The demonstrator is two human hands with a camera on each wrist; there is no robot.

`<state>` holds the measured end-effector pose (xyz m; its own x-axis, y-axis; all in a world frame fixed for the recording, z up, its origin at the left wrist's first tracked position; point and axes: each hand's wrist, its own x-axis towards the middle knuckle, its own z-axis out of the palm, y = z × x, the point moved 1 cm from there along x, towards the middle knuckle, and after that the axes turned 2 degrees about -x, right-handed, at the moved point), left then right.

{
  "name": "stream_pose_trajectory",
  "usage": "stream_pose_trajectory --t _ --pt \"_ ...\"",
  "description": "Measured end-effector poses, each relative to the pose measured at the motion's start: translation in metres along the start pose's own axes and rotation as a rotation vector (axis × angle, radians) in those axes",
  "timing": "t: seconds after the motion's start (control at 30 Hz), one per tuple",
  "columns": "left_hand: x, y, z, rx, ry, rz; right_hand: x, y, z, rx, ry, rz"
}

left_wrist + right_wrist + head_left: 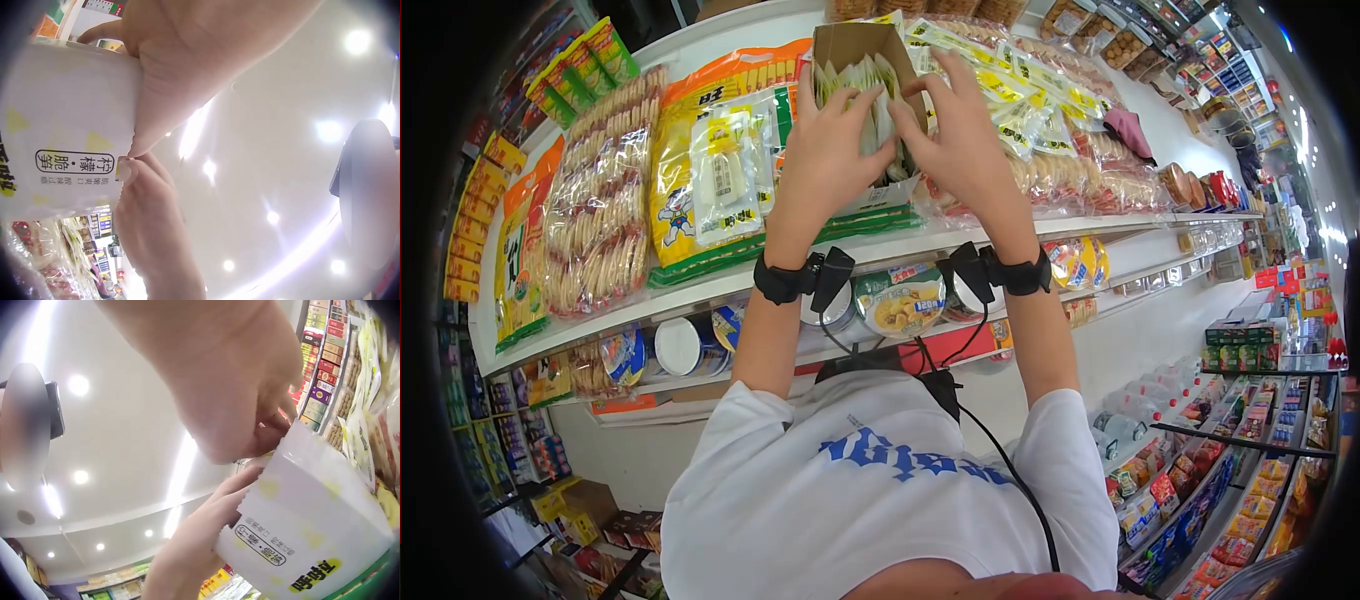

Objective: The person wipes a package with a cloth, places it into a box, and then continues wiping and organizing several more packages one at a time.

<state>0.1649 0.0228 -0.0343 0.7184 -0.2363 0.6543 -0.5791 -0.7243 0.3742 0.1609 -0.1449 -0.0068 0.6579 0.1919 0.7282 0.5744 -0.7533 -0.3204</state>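
Note:
An open cardboard box [852, 38] with small upright packets [868, 78] in it stands on packs at the shelf's front. Its white front [65, 131] bears yellow patches and black print. My left hand [825, 150] reaches over the box from the left, its bent fingers and thumb holding the packets. At the right wall, my right hand [965, 145] grips the box with curled fingers; in the right wrist view its fingertips bend in over the jagged rim. Both thumbs come close together at the front rim in the left wrist view. The hands hide part of the packets.
Large yellow and orange snack bags [675, 190] and a clear pack of wafers [600, 200] lie left of the box. More clear snack packs [1115, 185] are to the right, with a dark pink cloth [1128, 132]. Instant noodle bowls [900, 300] line the shelf below.

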Motion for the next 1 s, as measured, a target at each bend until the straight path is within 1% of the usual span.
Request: stream_pose_trajectory --t 0.1,0.2,0.3,0.4,0.5,0.6,0.63,0.7,0.73,0.8,0.83,0.9,0.93,1.0 --pt "0.000 0.000 0.001 0.012 -0.014 -0.008 -0.006 0.012 0.007 -0.151 -0.036 -0.012" --pt "-0.001 -0.001 0.001 0.053 -0.077 -0.018 -0.008 0.011 0.015 -0.346 -0.087 -0.022" --pt "-0.002 -0.003 0.002 0.082 -0.053 0.027 -0.008 0.015 0.030 -0.391 -0.183 -0.003" --pt "-0.001 -0.001 0.001 0.080 -0.042 0.046 -0.008 0.018 0.030 -0.382 -0.215 0.058" --pt "0.000 -0.001 -0.001 0.100 -0.083 0.068 -0.001 0.027 0.026 -0.294 -0.271 0.113" --pt "0.002 0.002 -0.004 0.064 -0.072 0.064 -0.008 0.027 0.023 0.059 -0.066 0.168" --pt "0.002 0.004 -0.006 0.031 -0.096 0.024 -0.010 0.020 0.013 0.144 -0.051 0.158" --pt "0.003 0.006 -0.008 0.046 -0.113 0.038 -0.015 0.016 -0.015 0.150 0.005 0.165" --pt "0.003 0.005 -0.008 0.057 -0.120 0.040 -0.017 0.021 -0.029 0.157 0.029 0.165" --pt "0.000 0.001 -0.006 0.089 -0.113 0.074 -0.024 0.048 -0.056 0.002 0.045 0.233" --pt "0.000 -0.001 -0.006 0.105 -0.109 0.095 -0.033 0.064 -0.064 -0.130 -0.023 0.230" --pt "0.000 0.001 -0.006 0.075 -0.121 0.061 -0.059 0.099 -0.067 -0.401 -0.144 0.212" --pt "0.001 0.002 -0.006 0.059 -0.128 0.044 -0.065 0.107 -0.066 -0.343 -0.150 0.262" --pt "0.002 0.001 -0.006 0.045 -0.144 0.083 -0.073 0.116 -0.060 -0.221 -0.169 0.357"
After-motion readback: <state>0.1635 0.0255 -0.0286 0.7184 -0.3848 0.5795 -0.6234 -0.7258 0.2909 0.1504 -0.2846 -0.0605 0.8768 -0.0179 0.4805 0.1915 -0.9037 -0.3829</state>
